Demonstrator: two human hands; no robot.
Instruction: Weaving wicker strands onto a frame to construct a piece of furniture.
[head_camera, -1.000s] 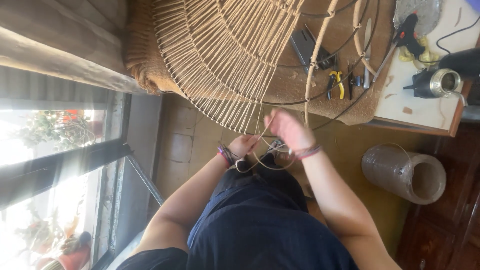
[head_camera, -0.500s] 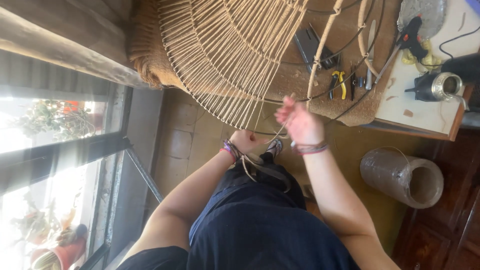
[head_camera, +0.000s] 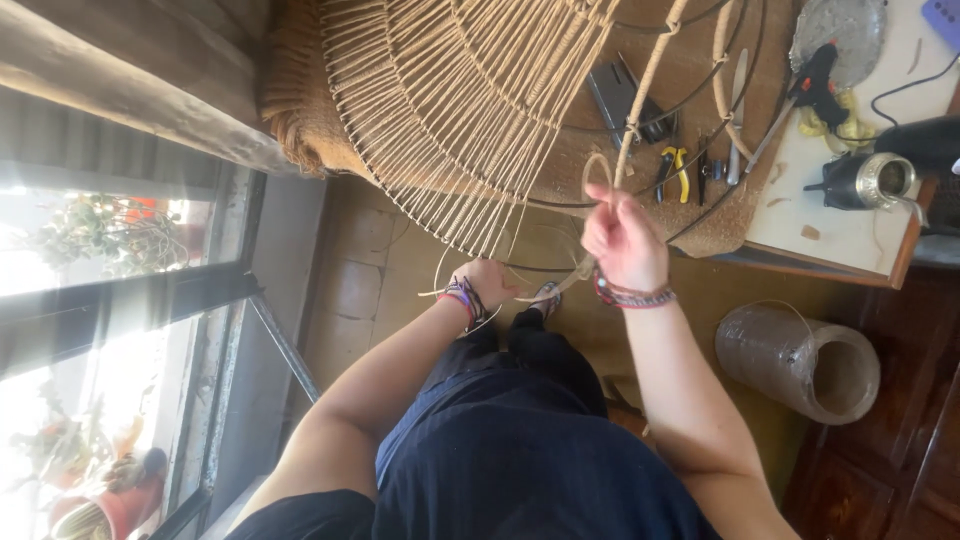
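Note:
A large round wire frame wrapped with tan cord (head_camera: 470, 110) hangs in front of me. My left hand (head_camera: 490, 282) is closed on the cord at the frame's lower rim. My right hand (head_camera: 622, 235) is raised beside a cord-wrapped spoke (head_camera: 645, 90) and pinches a loop of the loose tan cord (head_camera: 560, 285), which runs down between both hands. Beaded bracelets sit on both wrists.
A table (head_camera: 850, 235) at right carries a black glue gun (head_camera: 815, 80), a metal cup (head_camera: 868, 180), yellow-handled pliers (head_camera: 675, 170) and scissors. A big cord spool (head_camera: 800, 362) lies on the floor at right. A window with plants is at left.
My right hand has lifted up and away from my left hand, drawing the cord taut toward the spoke. The left hand has stayed low at the rim.

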